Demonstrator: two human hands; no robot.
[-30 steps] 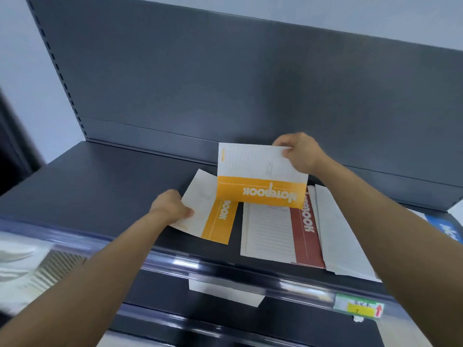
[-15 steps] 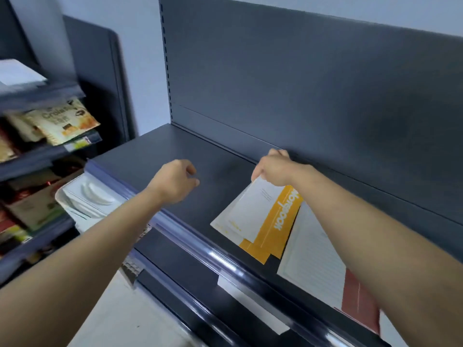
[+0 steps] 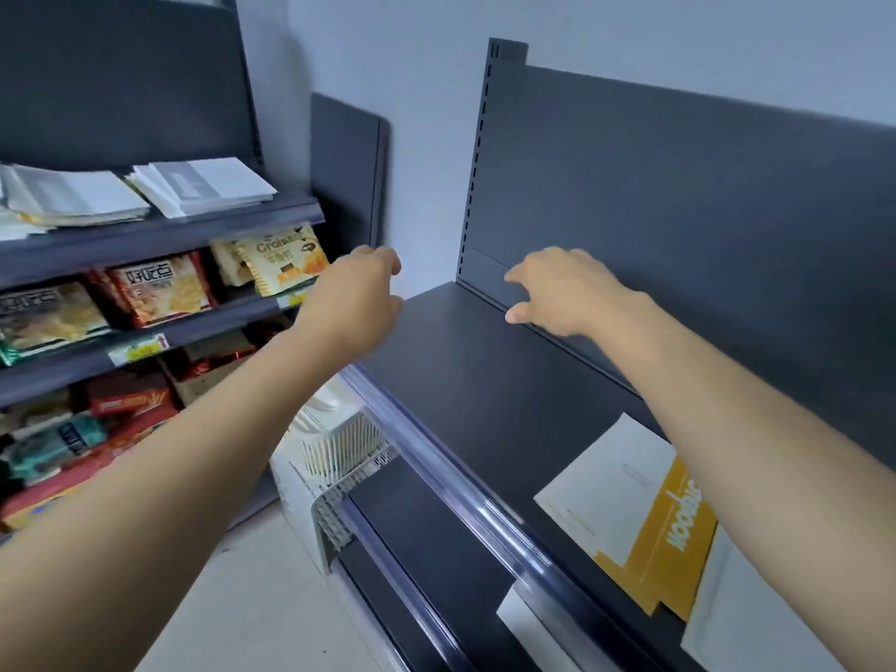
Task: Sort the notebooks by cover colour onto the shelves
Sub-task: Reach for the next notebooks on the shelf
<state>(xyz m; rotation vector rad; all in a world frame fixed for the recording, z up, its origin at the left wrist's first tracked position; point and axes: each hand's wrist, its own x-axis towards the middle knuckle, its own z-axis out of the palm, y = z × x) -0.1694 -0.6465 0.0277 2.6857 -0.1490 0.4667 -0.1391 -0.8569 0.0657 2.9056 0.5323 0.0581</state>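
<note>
Both hands are empty right now. The left hand [image 3: 356, 295] hangs just off the left end of the dark shelf [image 3: 485, 380], fingers loosely bent and holding nothing. The right hand [image 3: 565, 293] hovers over the shelf's back left corner, fingers relaxed and thumb sticking out, close to the back panel [image 3: 703, 225], though I can't tell if it actually touches. Around it: past the shelf's left end there's another rack with snack bags [image 3: 160, 291] on its middle tiers and piles of white notebooks [image 3: 203, 184] on its top tier, all a bit blurry. Below the shelf's front left corner sits a white plastic basket [image 3: 342, 446], and a clear price rail [image 3: 485, 511] runs along the shelf's front edge. The orange notebooks [image 3: 649, 521] lie flat on the right part of the shelf, one on top of the other and slightly fanned, orange bands toward the shelf's right end. The right forearm crosses over their back corner and hides part of them. They're well apart from both hands, back down the right arm. A pale cover [image 3: 727, 632] lies touching them on the side of the shelf's right end, but I can't make out what it is.
</note>
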